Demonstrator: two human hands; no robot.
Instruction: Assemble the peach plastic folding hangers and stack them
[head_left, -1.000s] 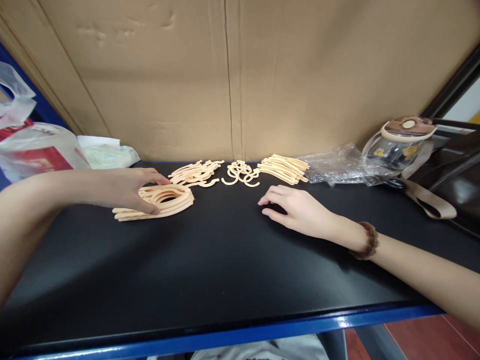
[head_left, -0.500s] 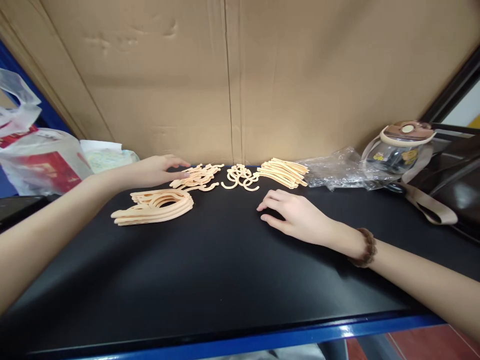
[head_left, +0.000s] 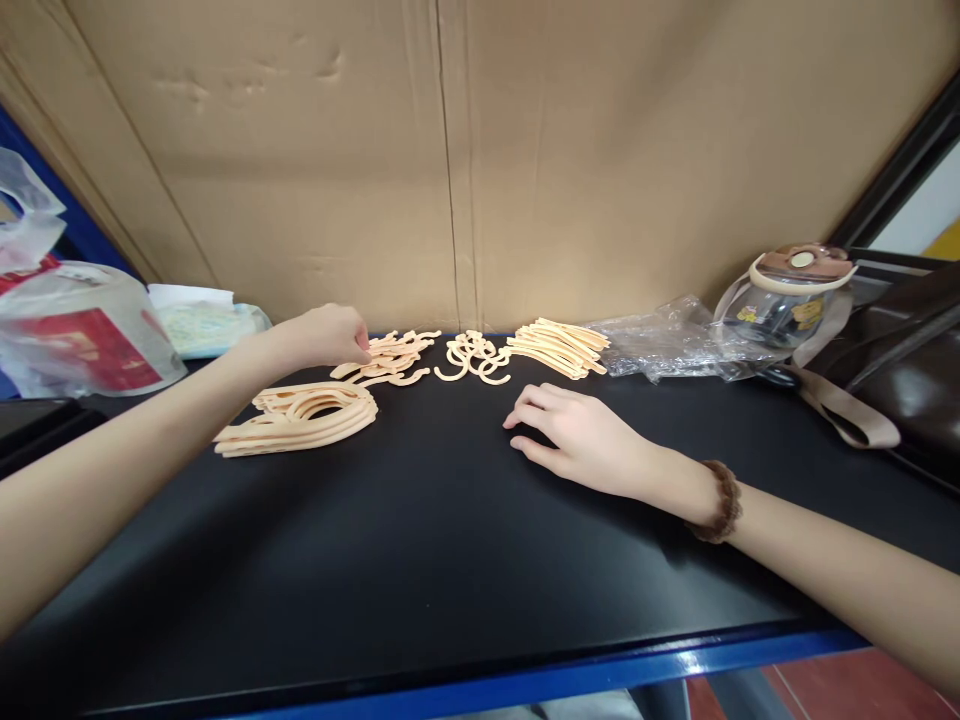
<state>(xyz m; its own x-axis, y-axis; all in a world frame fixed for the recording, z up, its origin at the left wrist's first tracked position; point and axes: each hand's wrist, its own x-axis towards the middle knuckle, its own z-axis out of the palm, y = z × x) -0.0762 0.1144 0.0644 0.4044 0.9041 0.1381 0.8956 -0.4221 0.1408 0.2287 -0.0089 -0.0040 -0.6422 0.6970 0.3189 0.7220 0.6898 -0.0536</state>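
**Left hand [head_left: 322, 335] curling in by the strips [head_left: 397, 352], right hand [head_left: 577, 435] lying free!**

Brown cardboard [head_left: 300, 180] is towering behind everything, and the black table [head_left: 420, 560] is stretching out below it. On the table, a stack of curved pieces [head_left: 300, 432] is lying beside the left forearm [head_left: 165, 430]; straight sticks [head_left: 561, 348] are bunching at the back right, the strips are sprawling just behind the stack, and the hooks [head_left: 471, 352] are sitting between sticks and strips. Those strips are overlapping so loosely that, I'm reckoning, one tug could be dragging several along; the forearm, swinging low, could be knocking the stack askew. Now the fingers: the left ones are bending tightly, but whether they're gripping a strip, I'm not managing to tell. The right ones are curving loosely, thumb standing apart, holding nothing.
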